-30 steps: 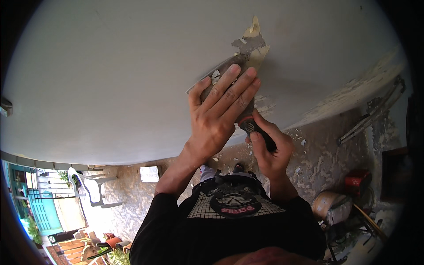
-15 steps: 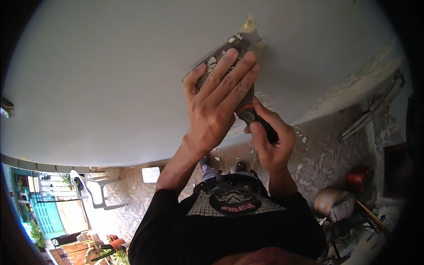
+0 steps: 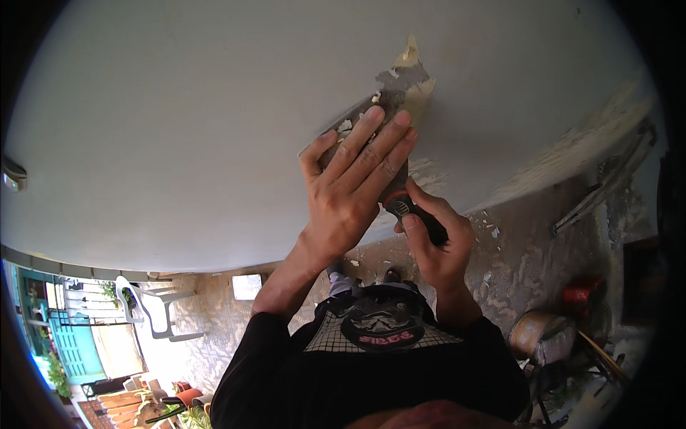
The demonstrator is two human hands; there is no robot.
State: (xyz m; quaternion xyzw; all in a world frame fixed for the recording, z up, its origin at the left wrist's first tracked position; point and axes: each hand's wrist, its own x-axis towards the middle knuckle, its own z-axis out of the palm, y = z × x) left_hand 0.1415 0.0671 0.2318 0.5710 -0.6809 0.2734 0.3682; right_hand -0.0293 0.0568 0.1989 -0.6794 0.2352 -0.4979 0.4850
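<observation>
My left hand (image 3: 345, 193) lies open over the metal blade of a scraper (image 3: 345, 126), fingers extended against it and the little finger bent near its edge; its thumb is hidden. My right hand (image 3: 437, 247) is closed round the scraper's black handle with a red band (image 3: 401, 205), thumb along it. The blade rests on a pale grey wall (image 3: 179, 129), just below a jagged patch of peeled paint (image 3: 407, 55) showing yellowish and darker grey layers. Small flakes lie on the blade.
Below are a patterned floor (image 3: 486, 257) with flakes, my feet (image 3: 393, 275) and a pale square slab (image 3: 247, 287). At left stand a white plastic chair (image 3: 171, 318) and turquoise gate (image 3: 75, 354); at right, a red container (image 3: 579, 297), a drum (image 3: 532, 332) and metal poles (image 3: 607, 179).
Both hands and the scraper rose in the picture half a second ago and are now back lower, along with the wall patch. My grip on the scraper looks the same.
</observation>
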